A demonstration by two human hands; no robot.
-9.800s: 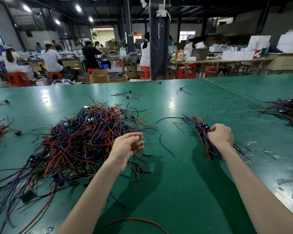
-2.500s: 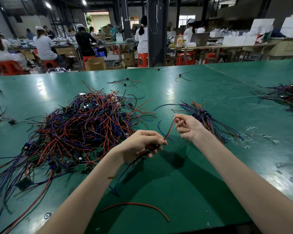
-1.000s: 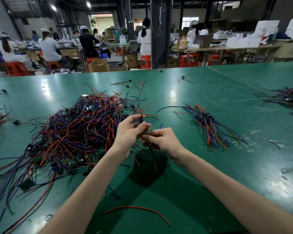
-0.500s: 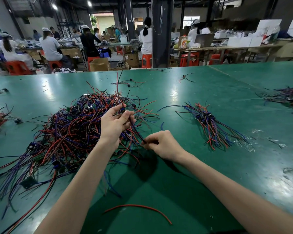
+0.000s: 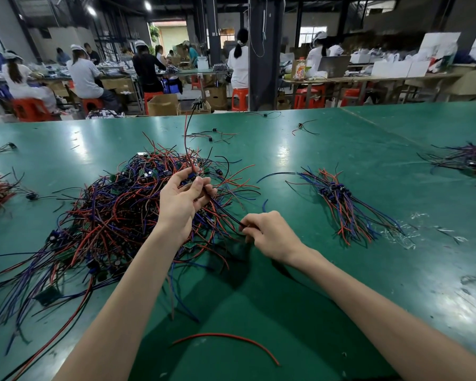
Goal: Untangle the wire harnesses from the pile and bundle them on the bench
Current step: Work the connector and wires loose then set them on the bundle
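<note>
Fingers of the left hand [image 5: 180, 200] pinch one harness [image 5: 192, 176] above the tangled pile [image 5: 107, 213] on the bench's [image 5: 286, 298] left half; the right hand [image 5: 270, 233] pinches its trailing wires near the middle. A neater bundle [image 5: 341, 204] lies toward the right edge. A cardboard box [image 5: 162, 104] stands beyond the far edge, contents unseen.

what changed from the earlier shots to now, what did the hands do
At first the right hand was at the sorted bundle and the left hand held nothing. Now both pinch one harness from the pile; in the last second the left hand rose over the pile while the right stayed low, drawing it taut. The sorted bundle and the loose red wire lie where they were.
</note>
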